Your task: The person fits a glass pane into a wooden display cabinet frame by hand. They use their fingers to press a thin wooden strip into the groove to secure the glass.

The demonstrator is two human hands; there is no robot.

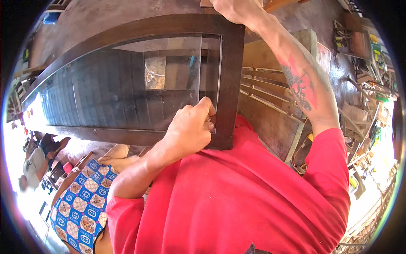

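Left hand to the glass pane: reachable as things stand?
Probably yes. The left hand is over the near-right corner of the glass pane, reaching across the dark frame, nothing visible blocking; actual contact is unclear.

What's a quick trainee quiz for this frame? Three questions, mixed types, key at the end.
1. Which hand is at the inner corner of the dark wooden frame, by the lower right of the glass?

2. True or false: the right hand shows whole in the picture.

3. Where in the picture is the blue patterned cloth?
A) upper right
B) lower left
C) upper left

Key:
1. The left hand, fingers curled; whether it grips anything there cannot be told.
2. False; the picture's top edge cuts it off.
3. B
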